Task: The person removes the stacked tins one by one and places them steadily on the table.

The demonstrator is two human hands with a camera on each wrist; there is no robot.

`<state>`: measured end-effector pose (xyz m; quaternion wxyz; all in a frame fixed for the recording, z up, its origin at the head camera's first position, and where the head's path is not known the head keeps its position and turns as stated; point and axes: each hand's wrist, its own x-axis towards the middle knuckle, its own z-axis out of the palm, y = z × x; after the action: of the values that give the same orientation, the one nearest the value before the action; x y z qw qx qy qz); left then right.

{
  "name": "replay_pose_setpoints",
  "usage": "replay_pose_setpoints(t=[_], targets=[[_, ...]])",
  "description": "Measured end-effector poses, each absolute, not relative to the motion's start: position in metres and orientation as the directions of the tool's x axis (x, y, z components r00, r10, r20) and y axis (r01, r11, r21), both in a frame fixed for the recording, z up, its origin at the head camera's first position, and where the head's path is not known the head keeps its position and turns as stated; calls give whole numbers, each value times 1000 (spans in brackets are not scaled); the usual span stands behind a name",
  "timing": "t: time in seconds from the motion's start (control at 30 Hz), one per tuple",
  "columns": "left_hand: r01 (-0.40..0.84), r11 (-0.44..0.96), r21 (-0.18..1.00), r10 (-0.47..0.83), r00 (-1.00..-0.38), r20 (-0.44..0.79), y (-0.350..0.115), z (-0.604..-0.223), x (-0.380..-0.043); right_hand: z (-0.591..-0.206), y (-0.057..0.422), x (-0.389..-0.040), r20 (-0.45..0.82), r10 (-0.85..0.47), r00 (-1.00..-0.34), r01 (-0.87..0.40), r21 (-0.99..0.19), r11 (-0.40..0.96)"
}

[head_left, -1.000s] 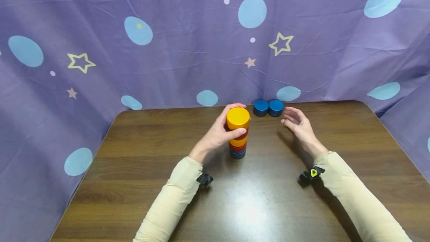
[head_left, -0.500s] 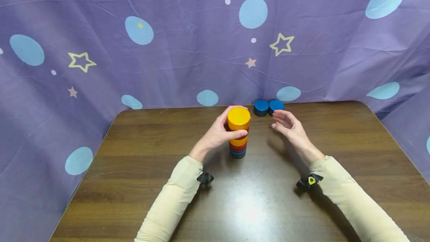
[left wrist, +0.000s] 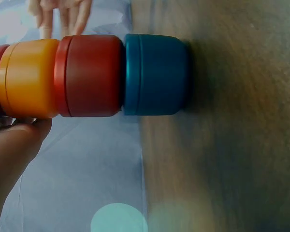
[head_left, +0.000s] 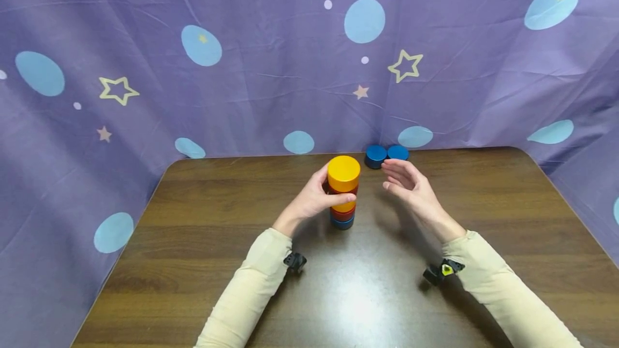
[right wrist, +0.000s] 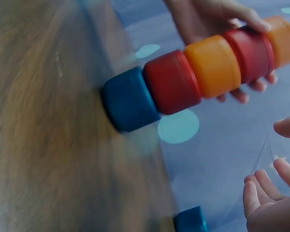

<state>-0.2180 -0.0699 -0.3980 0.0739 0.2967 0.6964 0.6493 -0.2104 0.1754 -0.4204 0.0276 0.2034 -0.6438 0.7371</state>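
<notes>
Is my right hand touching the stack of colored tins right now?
Apart. The head view shows the right hand open beside the stack, with bare table between them; only the left hand holds the stack.

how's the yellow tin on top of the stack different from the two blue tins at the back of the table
The yellow tin sits atop the stack, off the table; the two blue tins rest directly on the table near its far edge. The yellow tin stands alone as the top piece, with the left hand gripping the stack just below it; the blue tins lie side by side, untouched, behind the right hand. Both are round, flat-topped tins of similar shape.
</notes>
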Motion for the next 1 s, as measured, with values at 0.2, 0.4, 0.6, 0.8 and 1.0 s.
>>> replay_pose_setpoints(t=[0.2,0.4,0.6,0.8,1.0], targets=[[323,-33,946,509,-809,294,-70,-402,-217,-406,169,-206,407,-253,-878,-380,-913,-152],[320,-38,947,518,-804,293,-70,-405,-216,-391,161,-202,439,-282,-853,-420,-898,-129],[304,-38,952,514,-811,280,-69,-407,-216,-377,151,-197,485,-328,-811,-474,-873,-119],[300,-28,954,504,-819,273,-69,-407,-216,-367,141,-192,482,-345,-806,-478,-872,-102],[294,-8,956,489,-833,260,-68,-407,-215,-364,131,-193,478,-370,-797,-482,-872,-86]])
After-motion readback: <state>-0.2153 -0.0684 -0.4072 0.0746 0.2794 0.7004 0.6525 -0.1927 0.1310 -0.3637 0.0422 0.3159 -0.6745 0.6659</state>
